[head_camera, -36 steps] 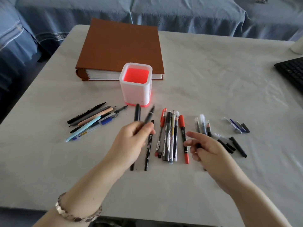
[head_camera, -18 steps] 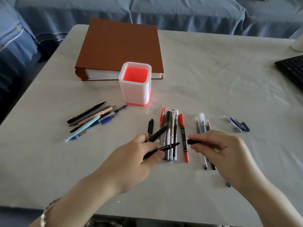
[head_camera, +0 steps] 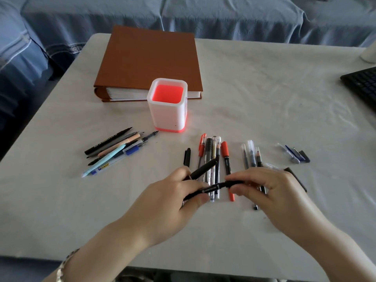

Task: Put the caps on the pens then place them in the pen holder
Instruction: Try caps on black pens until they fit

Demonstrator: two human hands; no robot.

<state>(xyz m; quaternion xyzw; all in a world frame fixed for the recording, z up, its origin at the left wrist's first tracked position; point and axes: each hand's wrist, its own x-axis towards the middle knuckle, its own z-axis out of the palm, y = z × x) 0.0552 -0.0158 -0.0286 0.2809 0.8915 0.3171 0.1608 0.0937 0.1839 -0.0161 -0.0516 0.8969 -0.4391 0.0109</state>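
**Cap meets pen along one line, over the row of pens**

The left hand curls round two pens at once. One is a slim black pen with white lettering, pinched under the thumb, its long axis running from lower left up to the right. The other is a thicker black marker, which juts up and to the right between the fingers. The right hand pinches a short black cap between thumb and fingertips.

The cap lies directly to the right of the lettered pen's free end, on nearly the same axis and touching it. Whether it is fully pushed home cannot be told. The coming move looks like a straight push of the right hand leftward along that axis while the left hand braces.

Both hands hover just above a row of mixed pens lying on the white cloth-covered table. The square white pen holder with a red inside stands beyond them, up and to the left, nearer the left hand. No pens show above its rim. More pens lie fanned at the left, and loose caps at the right.
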